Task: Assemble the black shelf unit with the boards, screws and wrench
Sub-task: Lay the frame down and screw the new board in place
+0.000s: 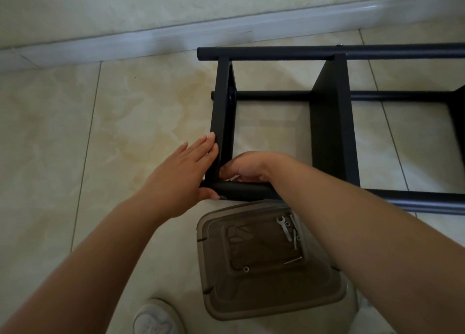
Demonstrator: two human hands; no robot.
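Black shelf unit [329,122] lies on its side on the tiled floor [75,132], filling the frame from the centre out toward 3 o'clock. Its far tube [276,53] runs along near the white skirting [125,42] at 12 o'clock, a thinner middle tube [271,96] crosses below that, and the near tube [241,191] sits at the centre. Two boards stand between the tubes: the end board [222,112] at about 11 o'clock of the frame's centre and a second board [332,132] toward 2 o'clock.

Left hand [181,180] lies flat against the outer face of the end board, its grip spread with straight fingers [201,147] pressing the panel, while the thumb touches the end of the near tube. Right hand [249,167] reaches in from 4 o'clock, just inside the corner where the end board meets the near tube; its fingers are curled down at that joint, but whether they pinch anything cannot be told.

At 6 o'clock, a translucent brown plastic lid [264,270] on a bin carries a small silver wrench [284,226], several screws [293,259] and washers [245,269]. A white shoe [156,318] shows at 7 o'clock.
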